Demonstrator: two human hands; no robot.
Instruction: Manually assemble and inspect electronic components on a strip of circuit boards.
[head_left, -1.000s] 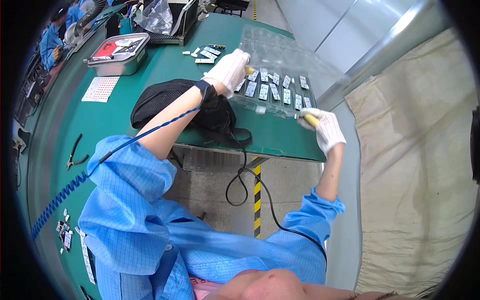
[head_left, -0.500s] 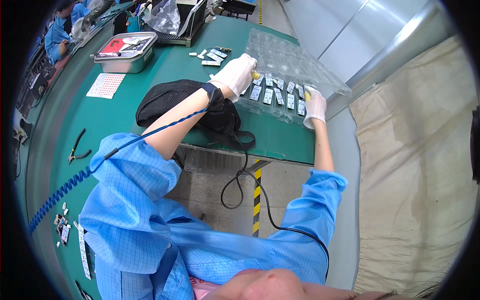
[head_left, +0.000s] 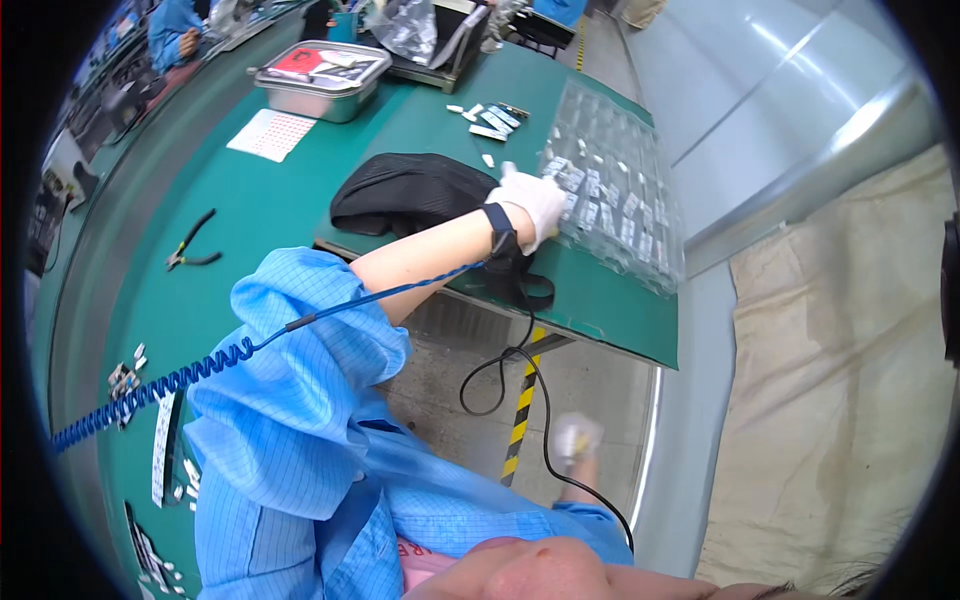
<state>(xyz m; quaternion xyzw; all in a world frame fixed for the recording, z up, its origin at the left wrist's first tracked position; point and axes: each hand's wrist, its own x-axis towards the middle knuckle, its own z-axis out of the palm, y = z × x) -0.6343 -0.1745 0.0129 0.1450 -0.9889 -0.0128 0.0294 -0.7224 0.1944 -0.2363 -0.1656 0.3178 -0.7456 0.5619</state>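
A clear, thin plastic tray [head_left: 610, 115], moulded into rows of shallow pockets with a shiny rim, lies on the smooth green bench [head_left: 250, 215] between one and two o'clock from the middle of the view. Small flat oblong boards [head_left: 592, 185], white with dark specks, sit in many pockets; a few similar loose boards [head_left: 488, 132] lie at twelve. Just beside the tray, at eleven, slumps a soft black bag [head_left: 415, 185]. Farther out at eleven is a brushed-metal tin [head_left: 325, 103] with rounded corners, near a paper sheet [head_left: 270, 135] dotted with red. Slim-handled pliers [head_left: 190, 240] lie spread between nine and ten.

The left hand [head_left: 535, 205], in a white knit glove, is at one o'clock by the tray's near side, back upward, its forearm stretched across from the lower left. A dark wrist strap [head_left: 501, 230] joins a coiled blue cord [head_left: 180, 380]. Its fingertips are hidden, so I cannot tell whether it grips anything. The right hand [head_left: 577, 440], gloved and blurred, hangs at five o'clock, away from the tray, forearm short in view; its grip cannot be told.
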